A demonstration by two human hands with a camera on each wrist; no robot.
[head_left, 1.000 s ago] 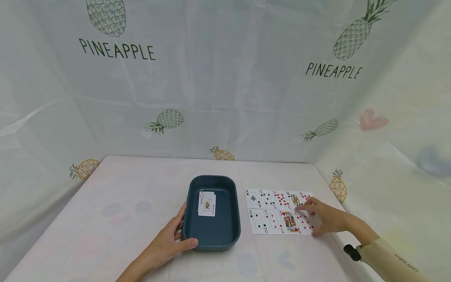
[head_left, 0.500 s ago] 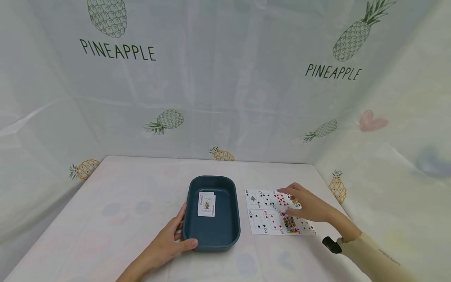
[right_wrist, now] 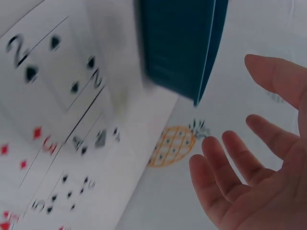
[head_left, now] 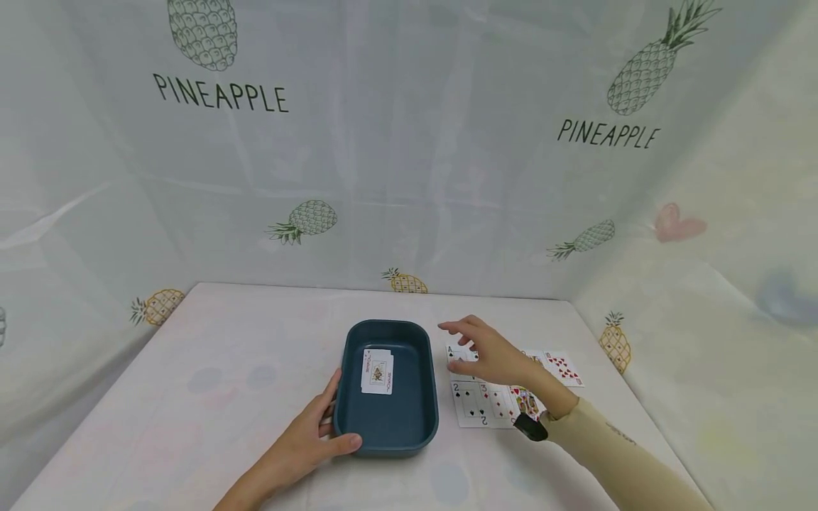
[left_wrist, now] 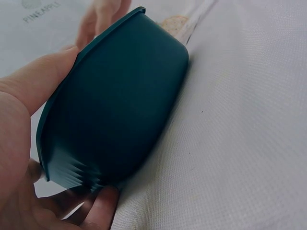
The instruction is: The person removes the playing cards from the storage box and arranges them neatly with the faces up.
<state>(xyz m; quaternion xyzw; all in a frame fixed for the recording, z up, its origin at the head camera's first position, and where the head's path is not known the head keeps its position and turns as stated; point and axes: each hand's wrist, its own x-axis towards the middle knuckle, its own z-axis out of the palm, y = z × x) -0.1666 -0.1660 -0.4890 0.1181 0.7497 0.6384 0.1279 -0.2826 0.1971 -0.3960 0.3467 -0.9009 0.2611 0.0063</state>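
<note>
My left hand [head_left: 297, 443] grips the near left corner of a dark blue rectangular tray [head_left: 396, 429], thumb on its rim. Inside the tray lies a small face-up stack of playing cards [head_left: 377, 372], a joker on top. My right hand [head_left: 495, 358] hovers, fingers spread, above two rows of face-up playing cards. Those rows include an ace of spades [head_left: 455, 353], a two of spades [head_left: 470, 408], a three of diamonds [head_left: 501, 404], a red king [head_left: 525, 402] and a card of hearts [head_left: 564, 369]. The right hand and sleeve hide several others. Nothing shows between the right fingers [right_wrist: 215, 163].
The table [head_left: 255, 341] is covered with a pale printed cloth. Behind it and at both sides hangs a curtain [head_left: 409, 177] with pineapple prints. A dark device [head_left: 530, 427] is strapped at the right wrist.
My right hand has moved left across the cards, from the right end of the rows toward the tray. The left hand, the tray and its stack have stayed put.
</note>
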